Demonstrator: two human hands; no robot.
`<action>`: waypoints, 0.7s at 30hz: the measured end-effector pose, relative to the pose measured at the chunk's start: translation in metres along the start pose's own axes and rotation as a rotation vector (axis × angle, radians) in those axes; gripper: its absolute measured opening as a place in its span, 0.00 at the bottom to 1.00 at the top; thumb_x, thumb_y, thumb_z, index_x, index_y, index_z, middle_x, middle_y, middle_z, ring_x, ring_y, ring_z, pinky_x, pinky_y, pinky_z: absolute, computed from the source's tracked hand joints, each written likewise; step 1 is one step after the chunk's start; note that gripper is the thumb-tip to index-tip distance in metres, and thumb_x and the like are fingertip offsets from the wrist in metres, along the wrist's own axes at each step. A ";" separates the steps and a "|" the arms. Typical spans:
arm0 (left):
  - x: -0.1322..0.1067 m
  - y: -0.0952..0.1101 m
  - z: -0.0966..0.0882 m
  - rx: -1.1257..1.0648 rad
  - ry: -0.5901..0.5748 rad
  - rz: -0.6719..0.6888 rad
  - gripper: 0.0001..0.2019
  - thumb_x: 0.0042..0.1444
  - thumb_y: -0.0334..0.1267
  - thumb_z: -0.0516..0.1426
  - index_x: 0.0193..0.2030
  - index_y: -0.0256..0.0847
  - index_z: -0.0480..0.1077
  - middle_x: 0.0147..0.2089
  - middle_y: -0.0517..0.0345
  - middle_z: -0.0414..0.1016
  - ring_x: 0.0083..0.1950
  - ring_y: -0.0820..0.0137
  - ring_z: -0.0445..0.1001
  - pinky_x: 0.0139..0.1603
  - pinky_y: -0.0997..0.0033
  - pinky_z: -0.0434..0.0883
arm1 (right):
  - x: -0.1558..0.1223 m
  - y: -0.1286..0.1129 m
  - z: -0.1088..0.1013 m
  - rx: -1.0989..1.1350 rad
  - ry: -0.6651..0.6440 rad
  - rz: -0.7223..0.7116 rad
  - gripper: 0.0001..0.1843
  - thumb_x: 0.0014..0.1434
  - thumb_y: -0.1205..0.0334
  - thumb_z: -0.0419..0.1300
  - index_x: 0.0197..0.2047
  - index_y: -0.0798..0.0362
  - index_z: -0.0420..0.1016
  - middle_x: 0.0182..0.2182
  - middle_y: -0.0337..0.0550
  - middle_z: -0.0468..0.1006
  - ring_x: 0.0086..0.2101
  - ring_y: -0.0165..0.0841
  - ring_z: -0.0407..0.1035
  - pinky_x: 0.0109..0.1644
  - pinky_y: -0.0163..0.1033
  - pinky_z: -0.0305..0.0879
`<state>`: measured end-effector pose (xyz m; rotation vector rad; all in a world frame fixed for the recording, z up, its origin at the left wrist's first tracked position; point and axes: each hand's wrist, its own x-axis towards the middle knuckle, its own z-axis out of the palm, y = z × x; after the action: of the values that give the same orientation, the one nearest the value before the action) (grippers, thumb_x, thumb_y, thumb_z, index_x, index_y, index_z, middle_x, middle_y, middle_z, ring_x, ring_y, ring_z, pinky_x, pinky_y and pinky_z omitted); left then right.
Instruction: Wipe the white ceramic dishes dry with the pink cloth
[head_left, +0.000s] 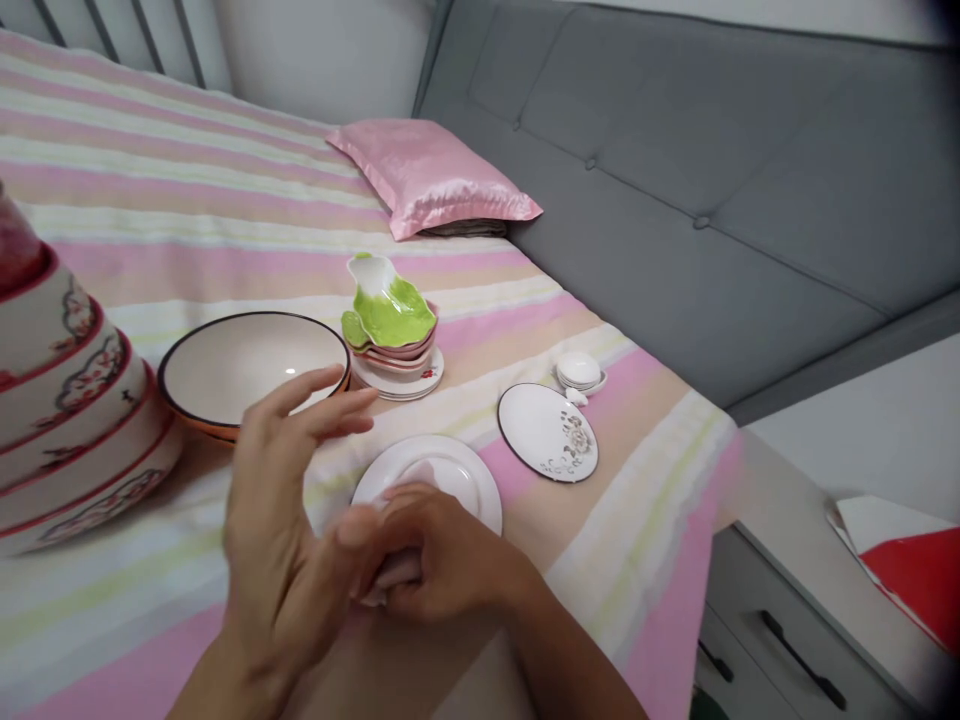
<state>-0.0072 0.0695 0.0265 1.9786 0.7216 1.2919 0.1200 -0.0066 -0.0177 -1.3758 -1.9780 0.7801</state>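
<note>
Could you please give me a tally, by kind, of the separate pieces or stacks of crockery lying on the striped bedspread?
Flat plates: 2, the white plate by the hands and the oval plate.
Single bowls: 1, the large bowl.
Stacks: 3, the leaf-shaped dishes, the small white dishes and the patterned stack at the left edge.
Total: 6.
</note>
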 end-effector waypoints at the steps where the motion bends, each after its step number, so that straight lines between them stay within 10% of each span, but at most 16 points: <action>1: 0.001 -0.006 0.003 0.001 -0.030 0.034 0.28 0.57 0.62 0.42 0.50 0.45 0.68 0.54 0.49 0.67 0.62 0.58 0.60 0.57 0.55 0.66 | 0.000 0.001 0.001 -0.008 0.004 -0.002 0.10 0.44 0.72 0.58 0.31 0.51 0.74 0.33 0.35 0.78 0.38 0.29 0.71 0.53 0.33 0.60; 14: -0.003 -0.056 0.032 -0.004 -0.136 -0.259 0.25 0.62 0.54 0.41 0.48 0.42 0.70 0.51 0.51 0.71 0.42 0.65 0.71 0.48 0.62 0.68 | -0.012 0.003 0.006 -0.011 0.094 -0.034 0.10 0.45 0.70 0.56 0.30 0.51 0.76 0.33 0.35 0.81 0.36 0.27 0.73 0.49 0.30 0.62; 21: -0.008 -0.057 0.042 0.180 -0.269 -0.256 0.30 0.60 0.57 0.38 0.46 0.39 0.71 0.49 0.47 0.72 0.51 0.59 0.69 0.55 0.57 0.63 | -0.045 -0.004 0.016 0.083 0.382 -0.036 0.09 0.40 0.72 0.57 0.24 0.52 0.76 0.25 0.36 0.79 0.28 0.27 0.70 0.47 0.32 0.64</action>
<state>0.0232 0.0899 -0.0341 2.0689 0.9464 0.8167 0.1189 -0.0527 -0.0314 -1.3240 -1.6502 0.5301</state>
